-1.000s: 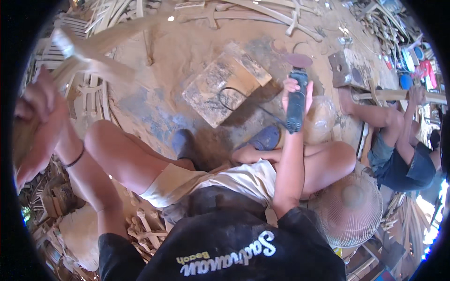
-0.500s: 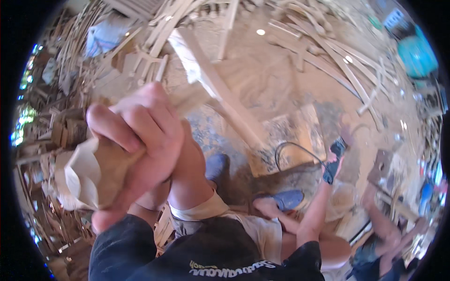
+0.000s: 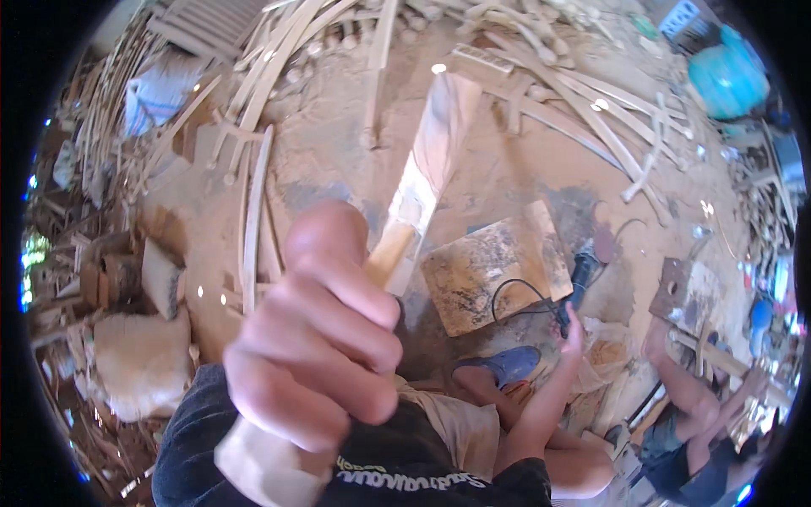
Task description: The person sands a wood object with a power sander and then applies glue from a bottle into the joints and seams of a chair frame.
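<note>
the person's left hand (image 3: 317, 338) was closed tightly around a wooden piece (image 3: 435, 160), raised near the camera above the floor (image 3: 329, 156), its far end pointing past the upper left edge of a stained board (image 3: 473, 283). the right hand (image 3: 573, 334) held the rear of a disc sander (image 3: 583, 270) just off the board's right edge, though the fingers' exact wrap could not be told. with the piece held by one hand alone, it could twist or be knocked loose if the disc (image 3: 603, 243) caught its end. the cord (image 3: 515, 281) looped over the board's lower right part, so it might snag or stray toward the disc if the sander swung back. a blue shoe (image 3: 511, 363) below the board's lower edge seemed exposed should the sander slip. whether the disc was spinning could not be told.
</note>
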Motion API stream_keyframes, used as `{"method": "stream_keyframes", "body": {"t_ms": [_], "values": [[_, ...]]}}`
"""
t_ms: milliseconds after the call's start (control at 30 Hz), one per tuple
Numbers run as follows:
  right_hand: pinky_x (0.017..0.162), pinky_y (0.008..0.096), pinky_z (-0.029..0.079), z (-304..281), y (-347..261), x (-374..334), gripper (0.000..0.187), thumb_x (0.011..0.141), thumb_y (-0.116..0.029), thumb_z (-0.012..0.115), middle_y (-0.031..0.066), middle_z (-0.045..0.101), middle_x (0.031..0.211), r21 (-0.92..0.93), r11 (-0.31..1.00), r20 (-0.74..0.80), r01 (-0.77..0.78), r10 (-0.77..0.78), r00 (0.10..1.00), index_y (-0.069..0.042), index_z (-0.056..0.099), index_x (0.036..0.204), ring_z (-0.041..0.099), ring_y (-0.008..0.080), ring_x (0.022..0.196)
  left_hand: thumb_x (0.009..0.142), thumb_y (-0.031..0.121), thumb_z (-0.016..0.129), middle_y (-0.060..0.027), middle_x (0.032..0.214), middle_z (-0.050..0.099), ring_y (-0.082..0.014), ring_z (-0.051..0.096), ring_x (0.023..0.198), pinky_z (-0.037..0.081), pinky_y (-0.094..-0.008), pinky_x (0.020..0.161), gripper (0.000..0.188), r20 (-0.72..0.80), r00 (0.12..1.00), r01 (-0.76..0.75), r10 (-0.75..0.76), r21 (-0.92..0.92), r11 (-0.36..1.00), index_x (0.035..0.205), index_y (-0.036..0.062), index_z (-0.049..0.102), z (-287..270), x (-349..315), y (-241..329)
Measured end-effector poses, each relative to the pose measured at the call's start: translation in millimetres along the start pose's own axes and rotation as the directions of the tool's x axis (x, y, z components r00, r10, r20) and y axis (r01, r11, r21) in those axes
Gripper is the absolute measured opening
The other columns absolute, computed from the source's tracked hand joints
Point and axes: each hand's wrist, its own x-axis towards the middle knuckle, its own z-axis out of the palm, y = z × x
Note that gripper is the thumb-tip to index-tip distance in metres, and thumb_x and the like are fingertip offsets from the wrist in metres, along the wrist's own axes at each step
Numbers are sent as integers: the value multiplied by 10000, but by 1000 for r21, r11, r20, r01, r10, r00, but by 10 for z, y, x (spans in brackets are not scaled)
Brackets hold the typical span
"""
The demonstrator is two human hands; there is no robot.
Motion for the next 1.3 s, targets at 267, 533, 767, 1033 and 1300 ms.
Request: {"method": "stream_keyframes", "body": {"t_ms": [267, 533, 767, 1033, 1300], "values": [[719, 439, 631, -610, 587, 99, 558, 918, -468, 801, 141, 677, 1045, -206, 967, -358, 147, -214, 909, -5, 647, 1188, 700, 304, 807, 958, 492, 726, -97, 677, 642, -182, 525, 475, 295, -276, 449, 490, -68, 969, -244, 239, -78, 967, 847, 59, 525, 386, -85, -149], [861, 564, 601, -11, 691, -124, 573, 1009, -428, 652, 261, 673, 1258, -245, 954, -257, 172, -236, 937, -51, 553, 1430, 733, 405, 939, 692, 911, 668, 0, 777, 438, -183, 381, 768, 299, -416, 829, 896, -404, 915, -26, -5, -72, 997, 1069, 116, 499, 197, -719, 127], [791, 515, 615, -340, 710, -128, 407, 995, -282, 597, 212, 726, 1170, -690, 721, -308, -66, -209, 928, -24, 658, 1304, 745, 359, 966, 572, 1013, 629, 22, 752, 414, -150, 322, 725, 255, -397, 802, 1032, -596, 794, -98, -120, -321, 942, 1102, 134, 523, -88, -568, 115], [743, 456, 608, -366, 105, -521, 314, 1003, -260, 588, 168, 754, 1093, -840, 516, -461, -169, -514, 723, -32, 725, 1171, 747, 296, 908, 594, 986, 674, 64, 668, 435, -128, 344, 652, 295, -373, 726, 902, -187, 969, 140, -162, -126, 982, 1013, 192, 583, -465, -500, 656], [957, 465, 564, -3048, 78, 315, 300, 1004, -249, 555, 198, 723, 1261, -678, -495, 10, -544, -746, 666, -49, 733, 1139, 708, 353, 1140, 887, 602, 774, 1, 614, 613, -158, 528, 492, 367, -314, 552, 524, 20, 999, -24, 32, -308, 951, 915, 89, 677, -133, -218, 450]]}}
